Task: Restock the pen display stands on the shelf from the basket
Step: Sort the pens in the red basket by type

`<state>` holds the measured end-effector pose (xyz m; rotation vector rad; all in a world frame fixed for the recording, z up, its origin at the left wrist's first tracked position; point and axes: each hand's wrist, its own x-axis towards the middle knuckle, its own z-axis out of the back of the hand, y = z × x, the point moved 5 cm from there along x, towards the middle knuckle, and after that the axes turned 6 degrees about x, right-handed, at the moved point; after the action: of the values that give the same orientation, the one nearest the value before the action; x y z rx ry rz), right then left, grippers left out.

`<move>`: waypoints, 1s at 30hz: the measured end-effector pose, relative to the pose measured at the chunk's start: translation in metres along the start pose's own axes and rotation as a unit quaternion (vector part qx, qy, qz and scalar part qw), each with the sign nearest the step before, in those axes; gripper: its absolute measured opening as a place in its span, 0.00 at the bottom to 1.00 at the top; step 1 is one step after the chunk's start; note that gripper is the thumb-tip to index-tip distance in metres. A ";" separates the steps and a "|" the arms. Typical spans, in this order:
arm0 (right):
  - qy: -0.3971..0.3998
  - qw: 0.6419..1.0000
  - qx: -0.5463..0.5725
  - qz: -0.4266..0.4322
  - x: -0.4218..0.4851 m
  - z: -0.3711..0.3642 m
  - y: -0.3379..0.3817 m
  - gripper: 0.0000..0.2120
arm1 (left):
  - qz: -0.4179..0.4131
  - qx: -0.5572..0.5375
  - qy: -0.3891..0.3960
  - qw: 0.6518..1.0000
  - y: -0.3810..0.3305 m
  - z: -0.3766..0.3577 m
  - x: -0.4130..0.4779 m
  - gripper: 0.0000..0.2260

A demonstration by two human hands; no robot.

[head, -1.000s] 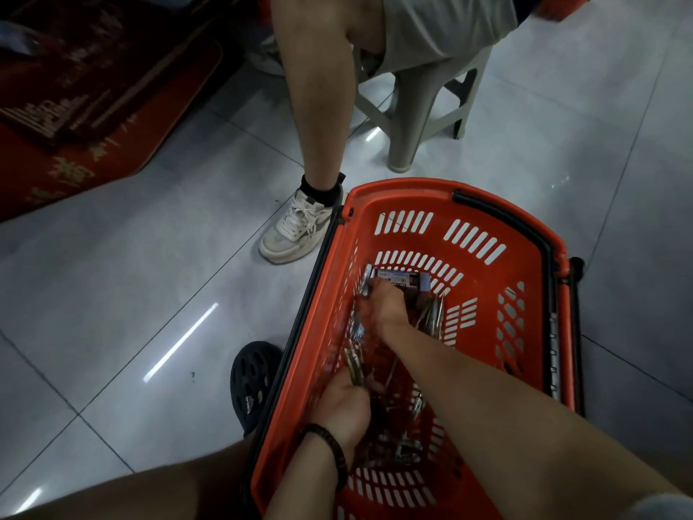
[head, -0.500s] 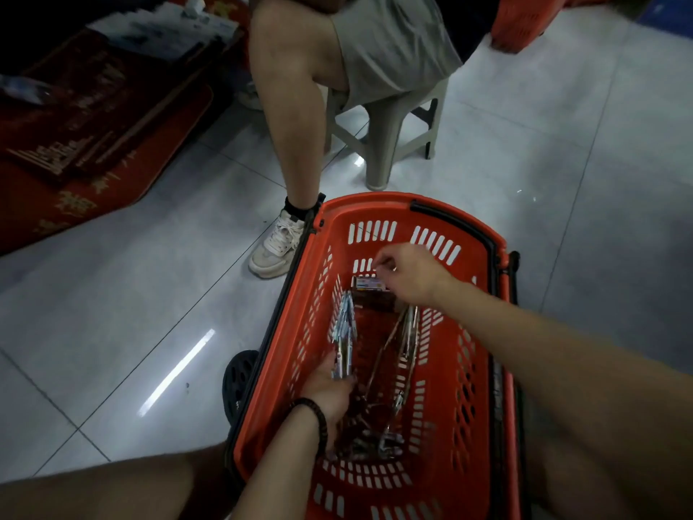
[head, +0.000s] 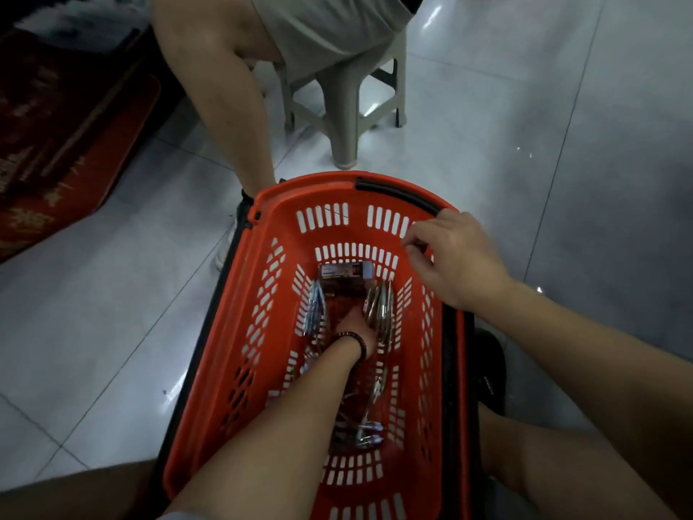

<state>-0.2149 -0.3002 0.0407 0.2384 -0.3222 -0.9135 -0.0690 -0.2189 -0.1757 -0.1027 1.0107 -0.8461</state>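
An orange shopping basket (head: 258, 272) stands on the tiled floor between my knees. On its bottom lie a bundle of blue pens (head: 314, 307) by the left wall, a bundle of silvery pens (head: 381, 305) on the right, a flat box (head: 345, 271) at the far end and some loose pens (head: 362, 437) near me. My left hand (head: 354, 326), with a dark bracelet on its wrist, reaches down to the basket floor right beside the silvery pens; its fingers are lost in the dim light. My right hand (head: 457, 257) hovers over the basket's right rim, loosely curled and holding nothing.
Another person sits on a grey plastic stool (head: 348, 106) just beyond the basket, with a bare leg (head: 225, 106) and a white shoe (head: 224, 249) against the basket's far left corner. A red mat (head: 56, 144) lies at the left. My black shoe (head: 487, 369) is right of the basket.
My right hand has risen out of the basket to its right rim. My left hand has left the blue pens and moved to the middle, next to the silvery pens.
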 end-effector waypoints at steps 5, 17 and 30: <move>0.005 1.000 -0.011 0.002 0.002 -0.008 -0.009 0.10 | -0.019 0.006 -0.022 1.000 -0.031 -0.011 0.023 0.20; -0.012 1.000 0.004 -0.026 0.001 -0.011 -0.021 0.11 | -0.124 0.096 -0.090 0.984 -0.029 -0.023 0.031 0.13; 0.064 0.996 -0.022 -0.062 0.009 -0.015 -0.007 0.10 | -0.132 0.309 0.016 0.942 0.070 -0.023 -0.057 0.11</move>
<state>-0.2094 -0.3110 0.0264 0.2783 -0.1694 -1.0221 -0.0607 -0.1264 -0.1793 0.3191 0.7287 -1.3824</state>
